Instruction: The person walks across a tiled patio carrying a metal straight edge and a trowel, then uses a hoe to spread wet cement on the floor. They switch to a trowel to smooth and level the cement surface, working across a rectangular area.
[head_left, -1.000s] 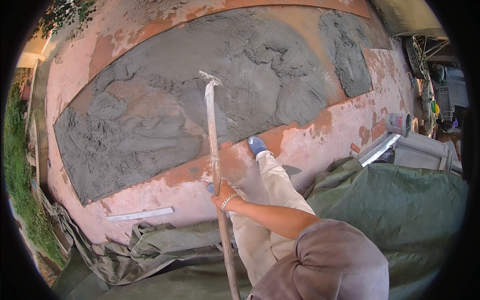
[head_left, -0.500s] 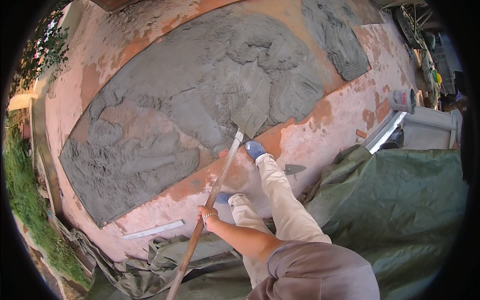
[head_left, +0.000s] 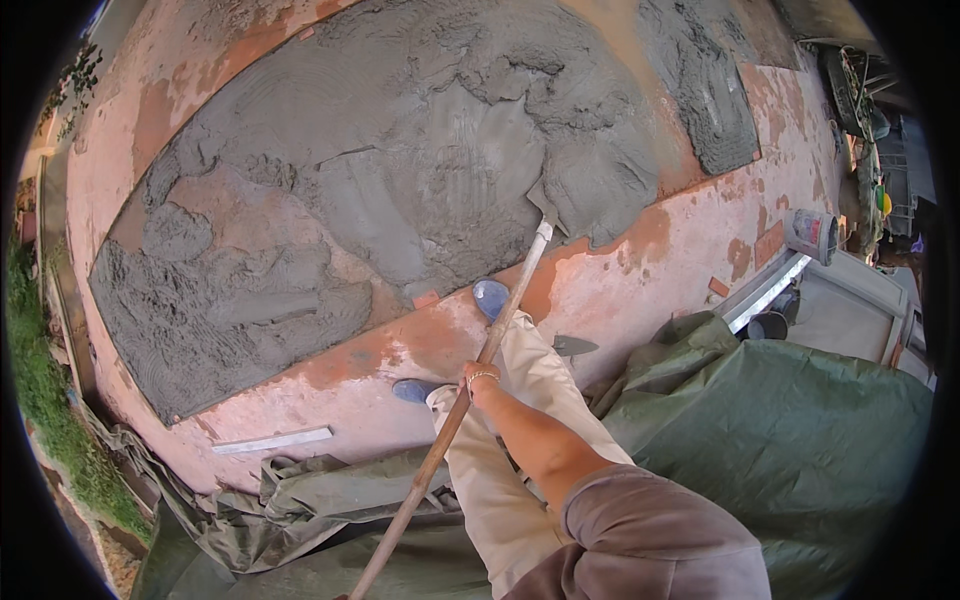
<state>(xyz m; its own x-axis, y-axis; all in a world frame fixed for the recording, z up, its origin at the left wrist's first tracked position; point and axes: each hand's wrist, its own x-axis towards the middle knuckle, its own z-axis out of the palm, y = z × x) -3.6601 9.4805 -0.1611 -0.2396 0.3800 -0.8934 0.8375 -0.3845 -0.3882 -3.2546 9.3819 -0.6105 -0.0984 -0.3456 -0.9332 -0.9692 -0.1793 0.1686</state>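
Note:
My right hand (head_left: 481,378), with a bracelet at its wrist, is wrapped round the long wooden handle of a hoe (head_left: 432,458). The handle slants from the lower left up to the hoe's blade (head_left: 543,203), which meets the right part of a broad spread of wet grey mortar (head_left: 400,190), tilted nearly edge-on. Ridges and smoothed streaks mark the mortar. The lower end of the handle runs out at the bottom edge, and my left hand does not show. My blue shoes (head_left: 490,298) stand on the pinkish floor, one at the mortar's near border.
Right of my legs lies a pointing trowel (head_left: 575,346). A green tarpaulin (head_left: 780,420) covers the near right. Farther right are a bucket (head_left: 808,234) and a second mortar patch (head_left: 705,100). A pale straight strip (head_left: 272,440) and a brick piece (head_left: 426,300) lie on the floor.
The hoe has swung to the right, my right hand moving with it. Its blade, flat face showing before, now appears narrow, farther right on the mortar. The whole view has shifted slightly.

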